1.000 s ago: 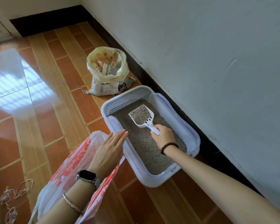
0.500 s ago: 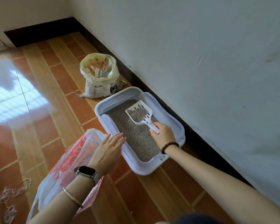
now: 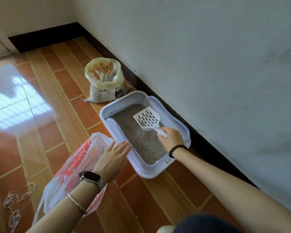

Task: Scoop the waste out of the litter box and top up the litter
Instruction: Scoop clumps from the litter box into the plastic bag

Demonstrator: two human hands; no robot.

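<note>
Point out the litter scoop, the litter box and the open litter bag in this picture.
litter scoop [image 3: 147, 118]: head view, on its slotted white blade.
litter box [image 3: 148, 173]: head view, on the rim at the near corner.
litter bag [image 3: 104, 95]: head view, on the printed front face.

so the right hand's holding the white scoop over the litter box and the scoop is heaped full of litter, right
Not quite. The right hand holds the white scoop over the litter box, but the scoop is almost empty, not heaped: its slots show bare in the head view, with only a trace left near the handle.
</note>
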